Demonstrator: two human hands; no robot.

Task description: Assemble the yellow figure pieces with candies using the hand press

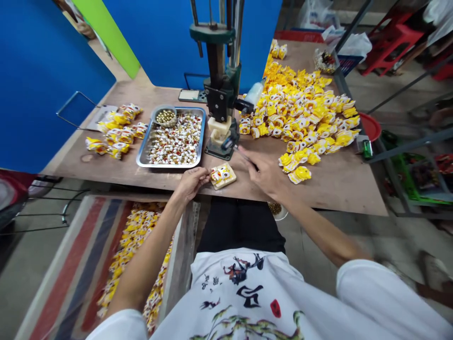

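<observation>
My left hand (194, 182) pinches the left edge of a small yellow and white figure piece (221, 174), which lies on a pale block (229, 178) near the table's front edge. In my right hand (264, 174) is a hammer, its dark head (229, 143) raised up and to the right of the block, in front of the press base. The hammer does not touch the piece. Behind them stands a dark green press (219, 89) with a cream block under its ram.
A metal tray (203, 137) of small white and red parts, with a bowl (165, 123) of gold beads, sits left. Yellow figures are heaped (300, 108) at right, with a smaller group (118, 134) far left. A striped bag (76, 264) of figures lies below. Another person's hand (85, 29) shows top left.
</observation>
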